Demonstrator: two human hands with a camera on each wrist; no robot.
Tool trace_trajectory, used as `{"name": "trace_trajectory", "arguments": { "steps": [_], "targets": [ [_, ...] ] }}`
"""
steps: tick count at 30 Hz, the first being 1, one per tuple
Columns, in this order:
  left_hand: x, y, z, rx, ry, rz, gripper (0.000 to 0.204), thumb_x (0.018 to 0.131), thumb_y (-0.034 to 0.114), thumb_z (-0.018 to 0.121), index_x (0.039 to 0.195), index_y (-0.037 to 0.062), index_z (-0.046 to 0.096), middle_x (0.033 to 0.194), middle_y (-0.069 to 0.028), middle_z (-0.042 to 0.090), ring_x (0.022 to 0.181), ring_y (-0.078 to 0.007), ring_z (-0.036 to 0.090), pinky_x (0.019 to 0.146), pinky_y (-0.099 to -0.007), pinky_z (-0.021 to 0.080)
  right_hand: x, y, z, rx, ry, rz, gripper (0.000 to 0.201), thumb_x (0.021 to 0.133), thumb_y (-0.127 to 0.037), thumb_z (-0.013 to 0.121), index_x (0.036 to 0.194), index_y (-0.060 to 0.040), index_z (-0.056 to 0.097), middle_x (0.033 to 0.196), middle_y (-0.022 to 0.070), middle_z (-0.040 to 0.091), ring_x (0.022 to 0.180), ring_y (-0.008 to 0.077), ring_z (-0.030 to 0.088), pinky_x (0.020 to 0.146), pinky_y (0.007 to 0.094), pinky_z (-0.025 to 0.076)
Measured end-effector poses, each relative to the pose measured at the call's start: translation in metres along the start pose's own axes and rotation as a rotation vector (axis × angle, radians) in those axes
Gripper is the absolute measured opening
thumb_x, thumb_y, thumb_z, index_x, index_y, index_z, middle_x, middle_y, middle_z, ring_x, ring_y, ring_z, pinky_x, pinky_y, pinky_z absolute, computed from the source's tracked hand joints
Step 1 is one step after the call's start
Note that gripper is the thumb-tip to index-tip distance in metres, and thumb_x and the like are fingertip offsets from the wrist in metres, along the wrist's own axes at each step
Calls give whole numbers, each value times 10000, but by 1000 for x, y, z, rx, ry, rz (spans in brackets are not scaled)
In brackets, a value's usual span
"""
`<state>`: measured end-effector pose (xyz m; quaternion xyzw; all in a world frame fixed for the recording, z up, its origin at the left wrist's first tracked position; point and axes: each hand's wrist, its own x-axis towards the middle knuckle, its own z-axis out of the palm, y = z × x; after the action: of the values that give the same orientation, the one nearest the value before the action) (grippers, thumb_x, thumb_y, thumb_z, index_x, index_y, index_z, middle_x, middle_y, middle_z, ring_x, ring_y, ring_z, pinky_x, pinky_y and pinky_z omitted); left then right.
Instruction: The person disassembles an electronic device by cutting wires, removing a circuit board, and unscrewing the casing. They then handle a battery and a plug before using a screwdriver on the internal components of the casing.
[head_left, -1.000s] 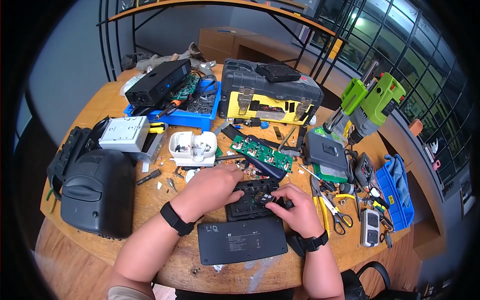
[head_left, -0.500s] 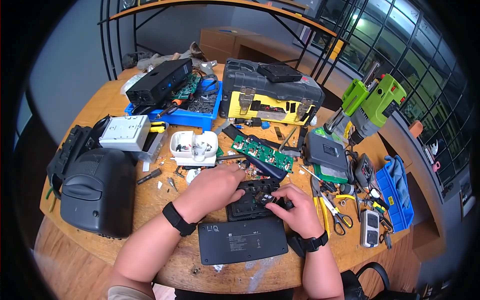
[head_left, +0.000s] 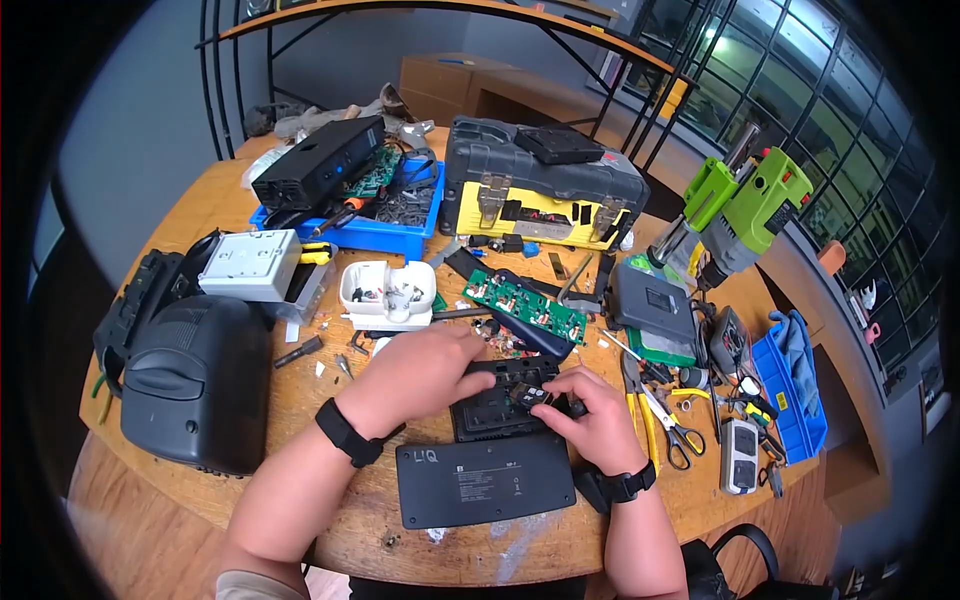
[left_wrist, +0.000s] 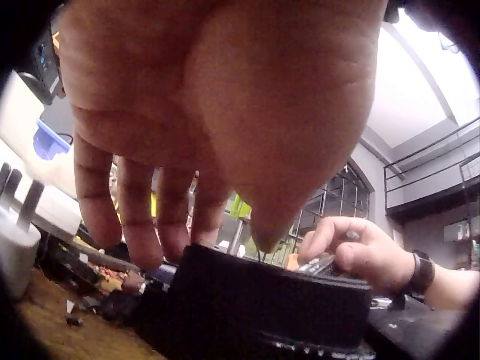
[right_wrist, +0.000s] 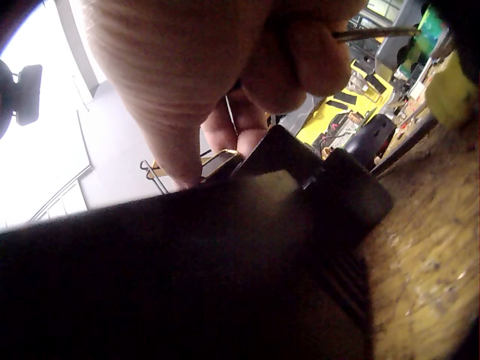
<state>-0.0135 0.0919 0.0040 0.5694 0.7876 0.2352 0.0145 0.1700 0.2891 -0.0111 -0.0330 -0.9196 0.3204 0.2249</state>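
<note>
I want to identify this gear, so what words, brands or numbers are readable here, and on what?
"LIQ", as best it reads: pale letters at the near-left corner of the flat black panel lying before the hands.
Small white print at that panel's middle: too small to read.
Label on the grey box right of the green circuit board: blurred, unreadable.
Wrist views: no text shows.

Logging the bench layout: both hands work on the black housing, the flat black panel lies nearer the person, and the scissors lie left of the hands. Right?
Not quite. The head view shows the scissors to the right of the hands, by the yellow pliers. The rest holds: left hand and right hand are on the black housing, with the flat black panel nearer the person.
</note>
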Motion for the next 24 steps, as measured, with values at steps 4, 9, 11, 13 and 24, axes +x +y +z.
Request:
{"name": "trace_trajectory", "arguments": {
  "steps": [4, 9, 11, 13, 24],
  "targets": [
    [-2, -12, -8, 20, -14, -99, 203, 969, 223, 640, 1087, 70, 699, 1045, -134, 685, 999, -345, 685, 860, -452, 559, 0, 0, -1, -7, -1, -9, 282, 809, -104, 889, 978, 10, 694, 977, 132, 726, 918, 281, 713, 821, 351, 553],
    [-10, -18, -14, 19, -215, -71, 312, 948, 135, 632, 1250, 68, 671, 1092, -150, 690, 1031, -365, 691, 889, -470, 555, -1, 4, 1, -15, 7, -23, 299, 825, -205, 877, 984, -24, 699, 990, 107, 718, 924, 304, 718, 797, 372, 568],
    [-10, -16, -11, 30, -297, -90, 402, 934, 122, 641, 1332, 63, 626, 1156, -157, 677, 1059, -382, 688, 900, -483, 553, 0, 3, 1, -15, 7, -23, 298, 826, -204, 876, 984, -24, 699, 989, 107, 718, 925, 305, 718, 798, 373, 568],
    [-7, -12, -14, 24, -336, -95, 460, 915, 130, 680, 1362, 64, 598, 1192, -155, 668, 1071, -388, 686, 905, -485, 552, -1, 3, 1, 12, -2, 0, 282, 812, -107, 887, 981, 9, 694, 980, 129, 727, 927, 283, 713, 826, 349, 551],
    [-8, -8, -19, -45, -379, -65, 733, 798, 180, 860, 1439, 80, 518, 1231, -158, 644, 1101, -404, 676, 926, -483, 545, -1, 5, 0, -6, 20, -34, 295, 826, -193, 878, 990, -19, 703, 991, 123, 717, 922, 323, 716, 795, 378, 570]
  ]
}}
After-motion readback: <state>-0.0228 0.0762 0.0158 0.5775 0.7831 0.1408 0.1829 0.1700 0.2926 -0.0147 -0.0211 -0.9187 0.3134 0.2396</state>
